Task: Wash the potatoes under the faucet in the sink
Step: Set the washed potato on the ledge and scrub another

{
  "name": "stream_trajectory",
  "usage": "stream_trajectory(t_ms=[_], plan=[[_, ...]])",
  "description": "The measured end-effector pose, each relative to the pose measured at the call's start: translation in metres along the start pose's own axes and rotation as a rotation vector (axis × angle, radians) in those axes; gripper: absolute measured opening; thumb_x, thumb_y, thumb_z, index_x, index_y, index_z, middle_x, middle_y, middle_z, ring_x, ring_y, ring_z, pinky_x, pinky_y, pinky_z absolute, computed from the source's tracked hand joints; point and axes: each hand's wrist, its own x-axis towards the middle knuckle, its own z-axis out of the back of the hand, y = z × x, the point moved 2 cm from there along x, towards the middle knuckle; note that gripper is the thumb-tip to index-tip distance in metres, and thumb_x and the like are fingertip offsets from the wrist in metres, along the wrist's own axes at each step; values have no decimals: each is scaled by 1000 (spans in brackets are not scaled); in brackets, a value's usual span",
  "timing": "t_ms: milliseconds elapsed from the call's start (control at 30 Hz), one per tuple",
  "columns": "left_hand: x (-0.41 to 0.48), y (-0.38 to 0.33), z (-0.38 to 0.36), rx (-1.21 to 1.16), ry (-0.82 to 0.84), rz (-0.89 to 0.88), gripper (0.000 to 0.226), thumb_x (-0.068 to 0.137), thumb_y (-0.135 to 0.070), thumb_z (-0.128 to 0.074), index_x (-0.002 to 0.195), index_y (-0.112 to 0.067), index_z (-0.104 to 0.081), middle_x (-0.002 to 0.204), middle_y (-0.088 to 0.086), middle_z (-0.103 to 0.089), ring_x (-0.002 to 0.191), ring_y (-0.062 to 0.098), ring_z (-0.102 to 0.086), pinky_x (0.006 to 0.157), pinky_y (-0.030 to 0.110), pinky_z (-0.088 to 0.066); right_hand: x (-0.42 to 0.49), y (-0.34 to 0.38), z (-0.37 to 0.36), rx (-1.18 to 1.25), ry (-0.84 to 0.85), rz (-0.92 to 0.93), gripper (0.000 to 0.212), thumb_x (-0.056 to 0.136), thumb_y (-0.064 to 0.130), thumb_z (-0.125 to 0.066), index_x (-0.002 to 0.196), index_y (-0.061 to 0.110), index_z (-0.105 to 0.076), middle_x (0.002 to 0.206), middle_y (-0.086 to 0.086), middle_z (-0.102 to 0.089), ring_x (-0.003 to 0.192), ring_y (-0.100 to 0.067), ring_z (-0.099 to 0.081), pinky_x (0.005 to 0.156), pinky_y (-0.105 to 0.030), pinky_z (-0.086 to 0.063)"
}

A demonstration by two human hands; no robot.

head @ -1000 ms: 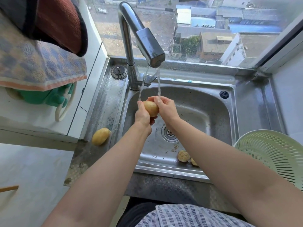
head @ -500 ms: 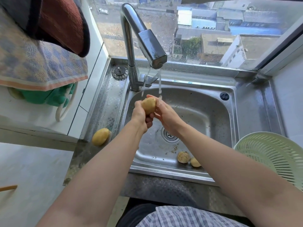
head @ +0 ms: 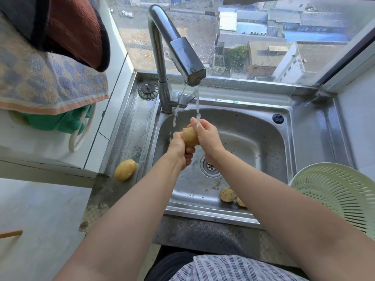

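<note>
Over the steel sink point(head: 263, 138), my left hand point(head: 180, 148) grips the lower end of a yellow potato point(head: 189, 136) held upright. My right hand point(head: 207, 134) wraps its upper side, fingers curled round the top. Water runs from the chrome faucet point(head: 182, 55) onto my right fingers and the potato's top. Two dirty potatoes point(head: 228, 194) lie on the sink floor at the front, the second potato point(head: 240, 202) partly hidden by my right forearm. Another clean-looking potato point(head: 124, 169) rests on the steel ledge left of the basin.
A pale green plastic colander point(head: 334, 197) sits on the counter at the right. The drain point(head: 211, 166) is mid-basin, with a loose drain plug point(head: 148, 90) on the ledge at back left. Towels point(head: 50, 78) hang at the upper left above a green item.
The potato has turned from lying sideways to standing upright between my hands. My right hand has slid up over its top under the stream.
</note>
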Motion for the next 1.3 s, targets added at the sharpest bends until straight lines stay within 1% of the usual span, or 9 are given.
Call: stream_trajectory(t_ms=[100, 233, 300, 467, 633, 700, 967, 1133, 1300], plan=[[1, 5, -1, -11, 18, 0, 48, 95, -45, -23, 56, -19, -35, 35, -3, -27, 27, 9, -16, 36, 10, -12, 2, 7, 4, -51, -34, 8, 34, 97, 29, -56, 69, 13, -67, 82, -13, -74, 75, -22, -63, 80, -43, -54], [7, -1, 4, -91, 15, 17, 51, 95, -49, -22, 57, -18, -37, 34, -4, -26, 26, 10, -14, 33, 9, -13, -4, 1, 12, 59, 283, -3, 33, 102, 25, -45, 114, 2, -65, 113, -13, -69, 98, -20, -64, 94, -36, -52], [7, -2, 5, -79, 3, 15, 52, 95, -50, -22, 58, -18, -40, 34, -4, -27, 26, 10, -16, 33, 9, -14, -6, -2, 11, 95, 323, 8, 27, 100, 23, -49, 114, 3, -62, 111, -10, -67, 99, -19, -62, 92, -33, -52], [2, 4, 0, 26, -8, -48, 51, 97, -46, -19, 58, -18, -38, 35, -3, -28, 28, 9, -18, 35, 11, -14, 4, 8, 2, -19, 22, -15, 29, 97, 25, -56, 72, 11, -62, 76, -6, -69, 65, -13, -62, 65, -27, -51], [6, 0, 7, 8, -84, -116, 48, 99, -36, -17, 67, -14, -46, 34, 0, -38, 26, 9, -23, 32, 10, -17, -5, 6, 4, -35, 201, -5, 37, 101, 36, -44, 108, 8, -68, 104, -8, -70, 92, -18, -66, 82, -29, -55], [9, -1, 9, 13, -148, -167, 49, 100, -33, -20, 69, -10, -50, 35, 2, -45, 26, 10, -29, 32, 12, -21, -11, 4, -2, -106, 252, 26, 34, 96, 36, -55, 119, 12, -60, 107, -5, -64, 94, -17, -62, 74, -24, -53], [18, -7, 12, 411, -353, -597, 41, 97, -35, -46, 66, -14, -63, 67, 3, -64, 67, 21, -56, 71, 33, -46, 3, 9, 18, -6, -135, -203, 36, 99, 42, -38, 86, 12, -55, 84, -11, -58, 64, -21, -55, 63, -32, -43], [8, -6, -11, 130, 37, -455, 41, 93, -53, -48, 108, -16, -61, 108, 9, -64, 95, 26, -62, 80, 40, -56, 0, 8, 11, -32, -115, -190, 35, 100, 35, -32, 94, 7, -52, 87, -11, -56, 68, -19, -55, 58, -29, -44], [12, -16, -3, -59, -75, -289, 18, 92, -26, -48, 88, -19, -65, 107, 14, -65, 91, 27, -62, 70, 36, -57, -8, 9, 0, -121, -35, 30, 24, 99, 33, -37, 95, 11, -48, 85, -1, -47, 80, -16, -49, 71, -35, -44]])
